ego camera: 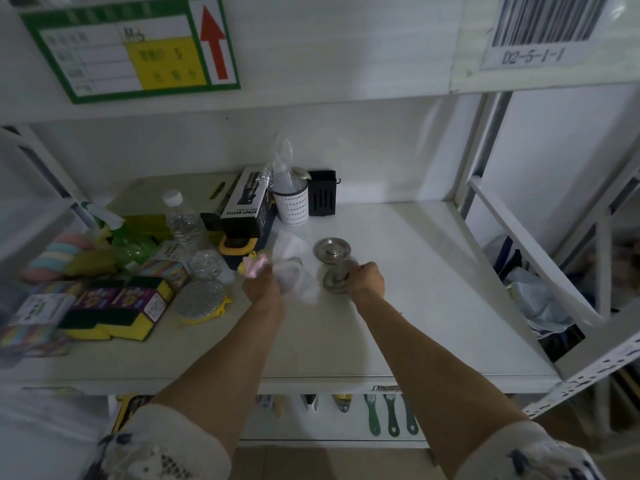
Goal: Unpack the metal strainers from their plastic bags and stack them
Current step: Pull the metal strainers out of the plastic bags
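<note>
On the white shelf (pixel 433 271) a round metal strainer (pixel 329 248) lies flat near the middle. My right hand (pixel 367 279) grips a second metal strainer (pixel 333 285) just in front of it, tilted on its side. My left hand (pixel 264 285) is closed on a crumpled clear plastic bag (pixel 297 275), which is blurred. Another bagged metal strainer (pixel 208 264) lies to the left among the clutter.
The left side of the shelf is crowded: sponge packs (pixel 114 306), a steel scourer (pixel 202 299), a water bottle (pixel 183 220), a spray bottle box (pixel 247 206). A white perforated holder (pixel 291 206) and a black holder (pixel 322 197) stand at the back. Brushes (pixel 391 414) hang below the shelf edge.
</note>
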